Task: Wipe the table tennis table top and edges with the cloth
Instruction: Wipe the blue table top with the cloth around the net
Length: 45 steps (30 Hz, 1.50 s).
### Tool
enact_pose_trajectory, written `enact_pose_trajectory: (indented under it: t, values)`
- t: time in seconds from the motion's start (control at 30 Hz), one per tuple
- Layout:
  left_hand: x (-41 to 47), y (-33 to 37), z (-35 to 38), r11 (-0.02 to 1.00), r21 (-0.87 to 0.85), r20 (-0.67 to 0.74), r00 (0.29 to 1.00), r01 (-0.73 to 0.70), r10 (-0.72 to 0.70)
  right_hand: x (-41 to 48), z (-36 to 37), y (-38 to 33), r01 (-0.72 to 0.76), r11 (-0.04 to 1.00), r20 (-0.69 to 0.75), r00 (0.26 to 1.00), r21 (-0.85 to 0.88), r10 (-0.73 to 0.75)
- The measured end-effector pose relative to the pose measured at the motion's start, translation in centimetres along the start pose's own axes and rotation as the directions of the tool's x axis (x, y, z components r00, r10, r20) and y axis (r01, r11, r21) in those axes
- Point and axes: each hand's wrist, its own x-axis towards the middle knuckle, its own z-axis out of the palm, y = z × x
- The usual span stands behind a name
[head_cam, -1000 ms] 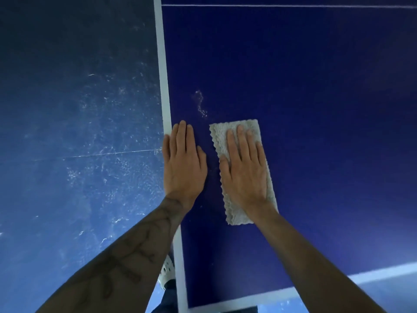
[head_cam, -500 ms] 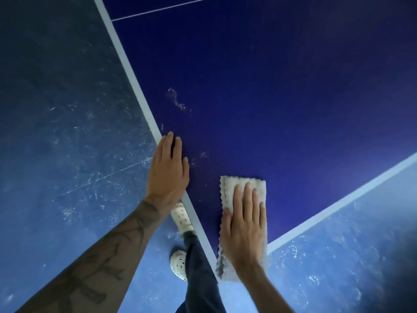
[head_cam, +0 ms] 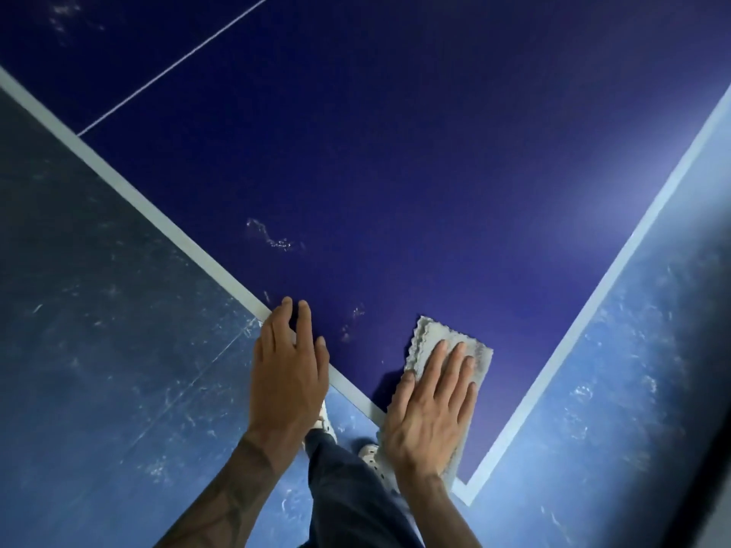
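While the right hand (head_cam: 429,413) presses the cloth (head_cam: 445,336) with straight fingers (head_cam: 455,363) at the desk (head_cam: 395,152) corner, the left hand (head_cam: 288,369) rests open on its edge. Smudges (head_cam: 273,237) beyond look unwiped.

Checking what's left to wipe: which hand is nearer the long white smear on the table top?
Left. The left hand rests on the table edge, fingertips just short of the smear. The right hand presses the cloth farther off, near the corner.

Cloth (head_cam: 439,335): near half hidden under right hand (head_cam: 427,421). Left of cloth, shoe (head_cam: 328,425) mostly behind left hand (head_cam: 288,381). Beyond cloth, bench (head_cam: 395,152) cut off at top edge.
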Motion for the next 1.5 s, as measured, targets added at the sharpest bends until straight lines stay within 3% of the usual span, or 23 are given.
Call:
enact_pose_trajectory:
  t: [0.13, 0.27, 0.4, 0.47, 0.57, 0.63, 0.7, 0.9, 1.03, 1.13, 1.27, 1.4, 1.5]
  values:
    - [1.3, -2.6, -1.0, 0.992, -0.048, -0.034, 0.993, -0.113, 0.111, 2.1, -0.4, -5.1, -0.019, 0.999, 0.006, 1.000, 0.031, 0.019]
    - [3.9, -6.1, -1.8, 0.982, -0.049, -0.072, 0.981, -0.181, 0.178, 5.8, -0.5, -10.5, 0.116, 0.985, -0.042, 0.993, 0.128, -0.111]
    - [7.8, -9.4, -2.1, 0.980, -0.036, -0.140, 0.972, -0.195, 0.188, 6.2, -0.4, -9.7, 0.168, 0.980, -0.030, 0.986, 0.109, -0.166]
    - [9.5, -10.8, -2.2, 0.979, -0.032, -0.153, 0.969, -0.202, 0.195, 4.9, -0.4, -7.3, 0.095, 0.995, -0.019, 0.995, 0.043, -0.094]
    - [10.7, -12.0, -2.5, 0.976, -0.025, -0.152, 0.965, -0.218, 0.212, 3.0, -0.7, -5.2, -0.128, 0.992, -0.016, 0.992, 0.014, 0.129]
    - [11.0, -12.4, -3.0, 0.971, -0.023, -0.131, 0.963, -0.239, 0.234, 2.6, -1.2, -6.3, -0.262, 0.965, -0.028, 0.965, 0.026, 0.263]
    - [11.3, -13.1, -3.6, 0.965, -0.049, -0.103, 0.963, -0.257, 0.251, 3.2, -1.6, -9.6, -0.299, 0.954, -0.033, 0.954, 0.019, 0.299]
    - [13.9, -16.0, -5.3, 0.951, -0.067, -0.056, 0.953, -0.301, 0.298, 8.3, -0.8, -22.0, -0.084, 0.986, -0.037, 0.995, 0.145, 0.090]
    - [15.7, -18.1, -6.3, 0.937, -0.046, 0.019, 0.937, -0.347, 0.348, 6.2, -0.4, -19.2, -0.013, 0.999, -0.033, 0.999, 0.051, 0.015]
    - [15.8, -18.4, -6.9, 0.926, -0.064, 0.077, 0.923, -0.372, 0.376, 3.4, -0.5, -16.5, -0.210, 0.977, -0.042, 0.977, 0.024, 0.211]
    - [15.9, -18.9, -8.1, 0.910, -0.105, 0.149, 0.898, -0.402, 0.414, 4.3, -0.6, -20.9, -0.362, 0.931, -0.077, 0.928, 0.038, 0.364]
    - [17.1, -20.4, -9.1, 0.879, -0.186, 0.231, 0.849, -0.440, 0.474, 7.4, 0.1, -30.6, -0.251, 0.958, -0.079, 0.961, 0.136, 0.263]
    - [18.6, -22.0, -10.0, 0.853, -0.267, 0.271, 0.815, -0.448, 0.513, 7.3, 0.5, -35.2, -0.032, 0.990, -0.050, 0.998, 0.137, 0.039]
